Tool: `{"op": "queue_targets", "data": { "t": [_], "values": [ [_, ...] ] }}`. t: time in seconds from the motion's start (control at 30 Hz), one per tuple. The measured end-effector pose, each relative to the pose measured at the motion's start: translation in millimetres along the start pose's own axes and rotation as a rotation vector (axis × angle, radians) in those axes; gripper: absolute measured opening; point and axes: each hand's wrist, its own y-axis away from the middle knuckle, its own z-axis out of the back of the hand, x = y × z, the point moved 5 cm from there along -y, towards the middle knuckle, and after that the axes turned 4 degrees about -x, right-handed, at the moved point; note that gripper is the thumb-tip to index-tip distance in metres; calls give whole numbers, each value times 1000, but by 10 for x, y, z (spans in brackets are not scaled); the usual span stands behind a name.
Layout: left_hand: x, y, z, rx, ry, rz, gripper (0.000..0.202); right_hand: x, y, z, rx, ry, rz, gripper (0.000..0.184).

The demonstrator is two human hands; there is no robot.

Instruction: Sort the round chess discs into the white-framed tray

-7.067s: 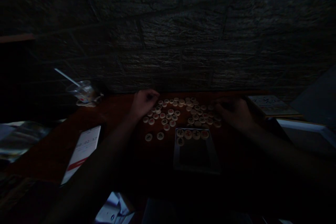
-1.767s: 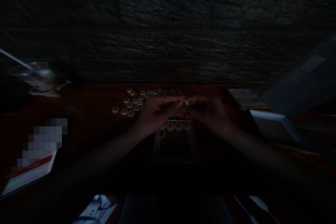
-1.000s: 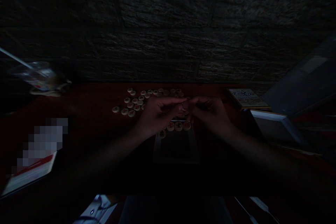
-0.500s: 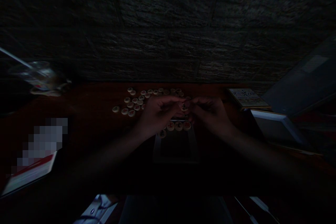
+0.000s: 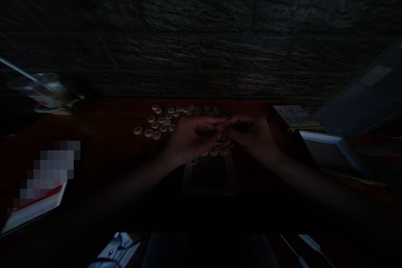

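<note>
My left hand point(image 5: 191, 136) and my right hand point(image 5: 249, 134) meet above a dark reddish wooden table point(image 5: 100, 134), fingertips together. Between them the fingers hide whatever they may hold. Just below lies a row of round xiangqi pieces point(image 5: 218, 150) on a white-framed tray point(image 5: 210, 180), partly covered by my hands. To the left of my left hand spreads a loose cluster of cream pieces point(image 5: 161, 121), some marked in red, some in black.
A clear plastic cup with a straw point(image 5: 44, 90) stands at the far left, near a white card with a red stripe point(image 5: 34, 213). A printed booklet point(image 5: 295, 117) and a white-edged frame point(image 5: 329, 153) lie at the right. A dark stone wall point(image 5: 201, 37) rises behind.
The piece showing between my fingertips half a second ago is now hidden, as my fingers have closed together. The head view and the loose pieces stay nearly unchanged.
</note>
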Motion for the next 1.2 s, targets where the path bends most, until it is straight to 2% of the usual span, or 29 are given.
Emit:
{"op": "queue_targets", "data": {
  "t": [0.2,0.4,0.53,0.73,1.2],
  "values": [
    [29,-23,30,-62,101,46,30,29,-1,-26,38,8,-5,29],
    [51,-43,26,-111,188,151,27,35,4,-33,40,13,6,27],
    [8,-38,35,-83,153,85,27,25,-5,-20,29,-12,-11,28],
    [-20,-9,3,-15,49,-17,37,0,-17,-20,35,-27,-27,28],
    [11,-54,58,-44,72,14,36,26,-29,-30,68,-77,-51,31]
  ]
}}
